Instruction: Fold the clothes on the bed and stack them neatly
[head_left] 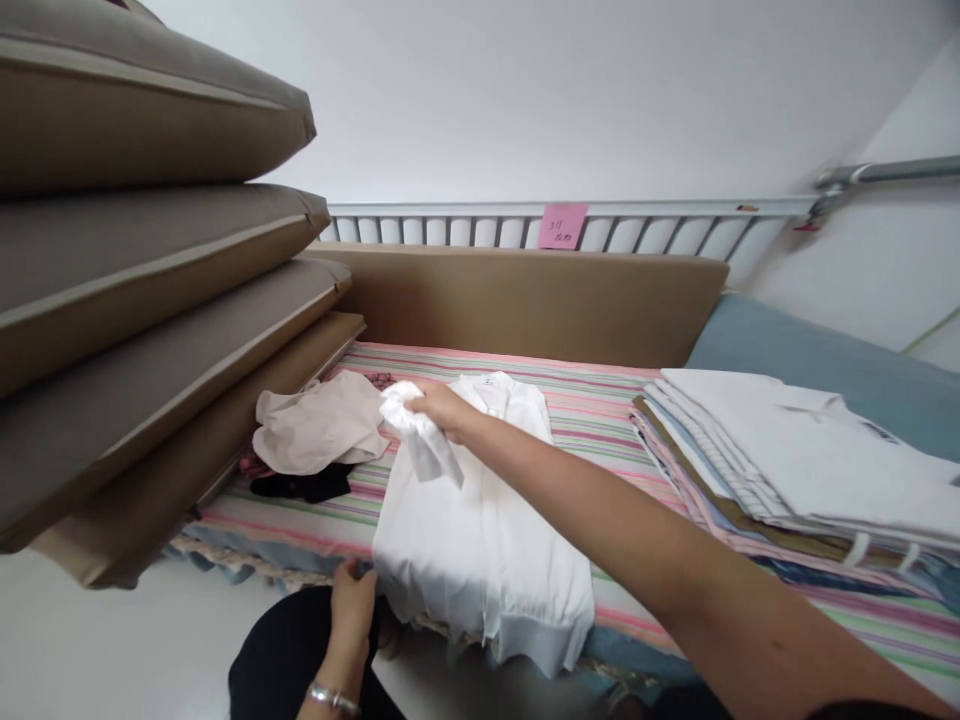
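Shirt (pixel 442 530): white, collared, laid on striped bed (pixel 592 405), lower end over near edge | right hand (pixel 444 408): grip closed on bunched white fabric | left hand (pixel 352 600): beside shirt's lower end, grip cannot be told | right forearm (pixel 555 475) hides part | pale garment (pixel 322 425) left, folded stack (pixel 810 450) right

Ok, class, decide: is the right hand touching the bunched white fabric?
Touching: the head view shows the right hand with its fingers closed on the bunched white fabric, near its upper end.

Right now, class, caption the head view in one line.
Right hand holding bunched white cloth over a spread shirt.
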